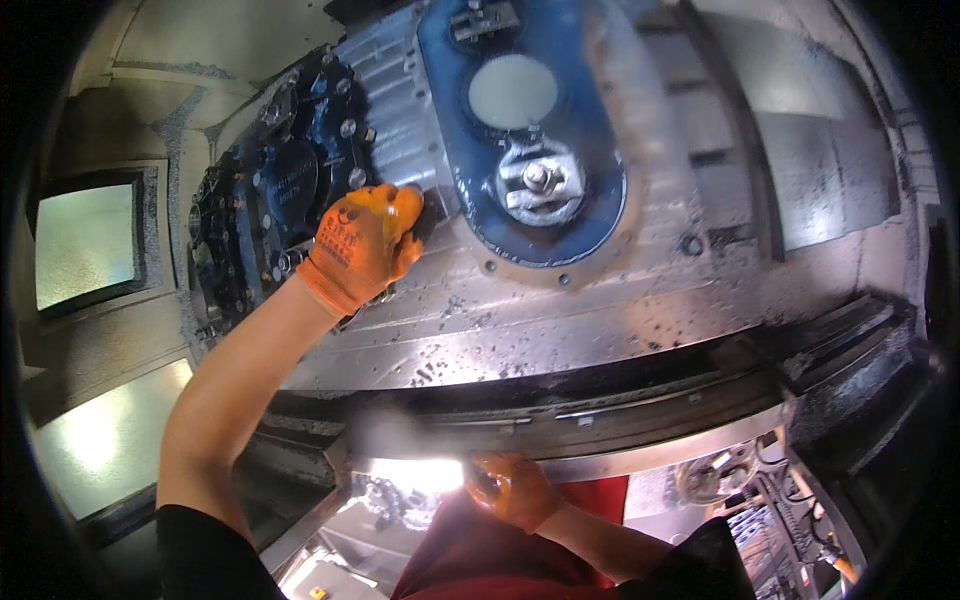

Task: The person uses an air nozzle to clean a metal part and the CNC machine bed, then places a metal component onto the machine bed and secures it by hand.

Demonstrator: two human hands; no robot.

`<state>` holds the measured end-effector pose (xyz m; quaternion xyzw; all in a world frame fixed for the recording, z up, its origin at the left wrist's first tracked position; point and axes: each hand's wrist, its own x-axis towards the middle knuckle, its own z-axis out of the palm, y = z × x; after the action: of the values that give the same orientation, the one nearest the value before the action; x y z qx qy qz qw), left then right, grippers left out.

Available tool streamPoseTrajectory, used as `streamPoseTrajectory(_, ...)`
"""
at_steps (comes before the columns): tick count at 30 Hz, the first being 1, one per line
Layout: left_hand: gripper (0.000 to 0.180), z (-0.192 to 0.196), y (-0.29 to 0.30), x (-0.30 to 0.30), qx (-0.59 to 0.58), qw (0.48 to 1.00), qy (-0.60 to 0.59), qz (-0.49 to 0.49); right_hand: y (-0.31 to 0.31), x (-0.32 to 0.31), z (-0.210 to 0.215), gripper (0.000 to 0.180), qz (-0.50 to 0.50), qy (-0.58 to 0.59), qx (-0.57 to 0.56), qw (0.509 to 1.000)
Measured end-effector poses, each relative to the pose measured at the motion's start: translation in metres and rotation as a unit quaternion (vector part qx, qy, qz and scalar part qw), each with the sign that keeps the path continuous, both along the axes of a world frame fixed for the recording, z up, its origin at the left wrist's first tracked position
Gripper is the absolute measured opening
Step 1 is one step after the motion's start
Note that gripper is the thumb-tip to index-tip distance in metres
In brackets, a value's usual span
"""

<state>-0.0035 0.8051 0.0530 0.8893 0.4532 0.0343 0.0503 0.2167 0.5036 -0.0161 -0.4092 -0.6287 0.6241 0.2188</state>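
My left hand (365, 245), in an orange work glove, reaches out to the raised metal plate (440, 290). Its fingers are curled down at the plate's left side, beside a blue recessed pocket (470, 190); what they grip, if anything, is hidden. In that pocket a metal clamp with a bolt (540, 180) sits below a pale round disc (513, 92). Low in front of my body, my right hand (515, 490), gloved the same way, has its fingers closed. What it holds cannot be made out; a grey blur and a bright glare lie beside it.
Dark blue fixture parts with fittings (300, 180) stand left of the plate. A machine sill (640, 460) runs between my body and the plate. Enclosure walls with a window (88, 245) rise at the left, and a sheet panel (820, 150) at the right. Metal chips dot the plate.
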Motion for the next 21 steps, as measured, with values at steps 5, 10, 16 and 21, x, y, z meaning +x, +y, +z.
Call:
streamPoseTrajectory(5, 0.03, -0.001, 0.005, -0.031, -0.085, 0.995, -0.053, 0.015, 0.049, 0.012, 0.03, 0.036, -0.068, -0.002, 0.042, 0.997)
streamPoseTrajectory(10, 0.054, -0.02, -0.014, -0.08, 0.061, 0.971, -0.079, 0.216, 0.156, 0.052, 0.064, 0.038, -0.091, -0.016, 0.156, 0.983)
streamPoseTrajectory(16, 0.038, -0.041, -0.047, -0.106, 0.121, 0.965, -0.101, 0.211, 0.318, 0.065, 0.088, 0.036, -0.193, -0.118, 0.279, 0.933)
streamPoseTrajectory(21, 0.024, -0.028, -0.038, -0.096, 0.149, 0.971, -0.051, 0.181, 0.38, 0.035, 0.122, 0.04, -0.171, -0.142, 0.245, 0.944)
